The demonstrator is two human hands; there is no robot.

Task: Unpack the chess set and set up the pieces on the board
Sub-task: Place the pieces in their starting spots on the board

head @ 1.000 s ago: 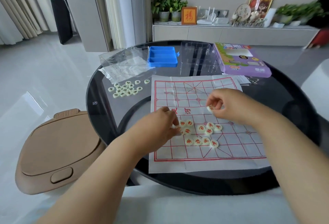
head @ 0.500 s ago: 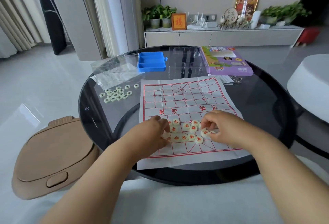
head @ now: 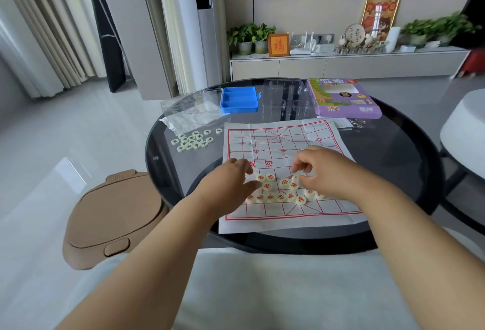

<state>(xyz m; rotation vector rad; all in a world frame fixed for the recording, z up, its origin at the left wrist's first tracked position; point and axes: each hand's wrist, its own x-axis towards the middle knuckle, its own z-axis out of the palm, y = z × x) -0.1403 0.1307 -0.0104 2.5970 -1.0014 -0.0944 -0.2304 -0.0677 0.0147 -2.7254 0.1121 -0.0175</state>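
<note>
Pieces with red characters point(head: 278, 193) are lying in a loose cluster on the near half of the paper board point(head: 286, 146), not yet on their starting points, so sorting looks like the step in hand. The right hand point(head: 325, 172) is hovering over the cluster's right side, thumb and forefinger curled together, seemingly pinching 1 disc, though the piece itself is too small to confirm. The left hand point(head: 231, 185) is lying at the cluster's left edge with fingers relaxed and extended, touching the discs, probably to spread them so the characters can be read. Dark-marked pieces point(head: 193, 140) are sitting in a separate heap on the glass table point(head: 393, 172), left of the board, likely kept apart by colour. Beyond the board, a blue tray point(head: 238, 100), clear plastic packaging point(head: 194, 111) and the purple box point(head: 343, 98) are lying pushed back, out of the way.
</note>
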